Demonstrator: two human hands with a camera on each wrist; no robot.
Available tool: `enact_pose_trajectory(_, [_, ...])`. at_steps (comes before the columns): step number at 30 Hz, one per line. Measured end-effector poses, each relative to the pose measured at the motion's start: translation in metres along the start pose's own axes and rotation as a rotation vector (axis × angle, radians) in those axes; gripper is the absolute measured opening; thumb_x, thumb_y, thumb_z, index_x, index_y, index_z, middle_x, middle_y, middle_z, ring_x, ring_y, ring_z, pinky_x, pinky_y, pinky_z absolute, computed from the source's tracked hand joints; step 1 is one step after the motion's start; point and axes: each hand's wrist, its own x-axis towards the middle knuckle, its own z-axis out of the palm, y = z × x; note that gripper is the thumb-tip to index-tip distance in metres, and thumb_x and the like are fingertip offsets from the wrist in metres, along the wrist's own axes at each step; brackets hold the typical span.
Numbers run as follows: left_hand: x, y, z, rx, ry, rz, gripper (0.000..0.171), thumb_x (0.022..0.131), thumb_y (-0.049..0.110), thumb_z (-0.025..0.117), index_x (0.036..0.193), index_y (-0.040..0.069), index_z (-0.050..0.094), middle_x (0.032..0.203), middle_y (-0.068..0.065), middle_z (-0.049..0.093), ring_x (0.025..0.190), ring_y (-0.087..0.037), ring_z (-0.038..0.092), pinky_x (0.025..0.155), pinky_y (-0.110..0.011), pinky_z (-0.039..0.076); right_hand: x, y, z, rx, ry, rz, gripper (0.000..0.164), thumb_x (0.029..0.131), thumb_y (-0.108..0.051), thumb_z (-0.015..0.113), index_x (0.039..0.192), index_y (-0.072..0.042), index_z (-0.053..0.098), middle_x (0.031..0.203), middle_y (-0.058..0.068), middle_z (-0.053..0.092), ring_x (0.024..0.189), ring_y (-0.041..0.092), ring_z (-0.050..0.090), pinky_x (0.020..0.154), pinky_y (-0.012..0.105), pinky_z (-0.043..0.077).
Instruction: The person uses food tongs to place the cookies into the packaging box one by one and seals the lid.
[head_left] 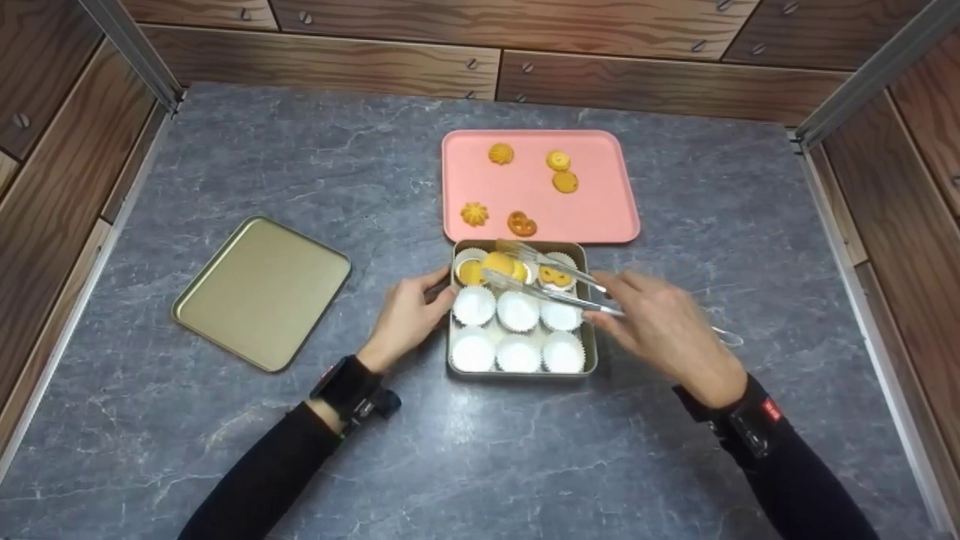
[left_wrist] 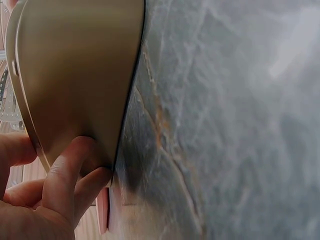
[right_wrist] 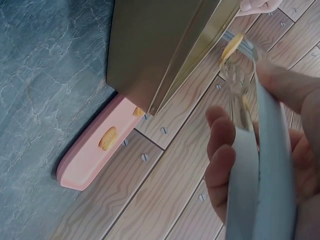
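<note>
My right hand (head_left: 660, 330) grips a pair of metal tongs (right_wrist: 272, 165) over the cookie tin (head_left: 592, 352). Between the tongs' tips is a round yellow cookie (head_left: 499, 265), above the back row of white paper cups. At the tin's left side, my left hand (head_left: 409, 311) holds the wall, its thumb at the rim and its fingertips (left_wrist: 82, 145) against the outside. A cookie (head_left: 470, 272) sits in the back left cup and a pretzel-shaped cookie (head_left: 555, 277) in the back right one. Cups in the front (head_left: 518, 353) and middle rows hold nothing.
A pink tray (head_left: 540, 206) with several cookies lies behind the tin, among them a swirled one (head_left: 501, 154) and a pretzel-shaped one (head_left: 522, 223). Off to the left lies the gold lid (head_left: 262, 292). Wood-patterned panels (head_left: 337, 56) enclose the grey table.
</note>
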Motion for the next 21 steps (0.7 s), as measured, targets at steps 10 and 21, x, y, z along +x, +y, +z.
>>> enact_pose_trajectory(10, [0.0,0.0,0.0,-0.005,0.006,0.03,0.049,0.1,0.024,0.067,0.142,0.002,0.059,0.139,-0.019,0.061,0.108,-0.024,0.068,0.094,-0.038,0.057,0.001,-0.005,0.005,0.027,-0.106,-0.057,0.052,0.092,-0.036,0.078,0.131,-0.004,0.067,0.104,0.013,0.072,0.082,0.027,0.07,0.067,0.041,0.06])
enact_pose_trajectory(21, [0.0,0.0,0.0,-0.028,-0.01,0.014,0.051,0.1,0.024,0.067,0.144,0.001,0.056,0.139,-0.02,0.061,0.087,-0.02,0.069,0.073,-0.031,0.059,0.005,-0.008,0.011,0.019,-0.12,-0.104,0.051,0.093,-0.035,0.078,0.13,-0.002,0.068,0.093,0.008,0.068,0.071,0.02,0.063,0.059,0.035,0.055])
